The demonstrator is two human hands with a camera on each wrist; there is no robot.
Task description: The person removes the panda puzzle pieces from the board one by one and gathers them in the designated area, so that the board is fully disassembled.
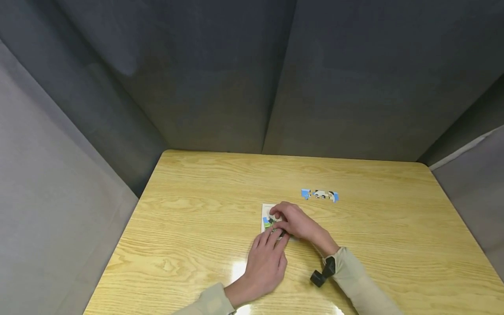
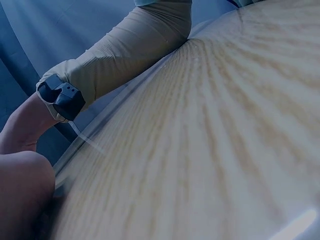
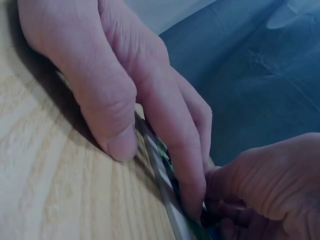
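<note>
A small puzzle board (image 1: 266, 205) with a pale rim lies on the table, partly hidden under both hands. Blue, green and black-and-white picture parts show inside it. Fingers of my left hand (image 1: 265, 262) rest almost straight on its near side. In the right wrist view the left hand's thumb touches the wood beside the board edge (image 3: 165, 192). Above the board, my right hand (image 1: 297, 222) bends its fingers and thumb around a dark puzzle piece (image 3: 205, 218), mostly covered by the fingertips. Only part of the left hand (image 2: 22, 192) enters the left wrist view.
Beyond the right hand lie a blue puzzle piece (image 1: 305, 193), a panda-patterned piece (image 1: 320, 194) and a blue-and-white piece (image 1: 334, 196). The wooden table (image 1: 189, 210) meets dark curtains (image 1: 220, 109) at its far edge. A black wrist camera (image 1: 323, 272) hangs from the right sleeve.
</note>
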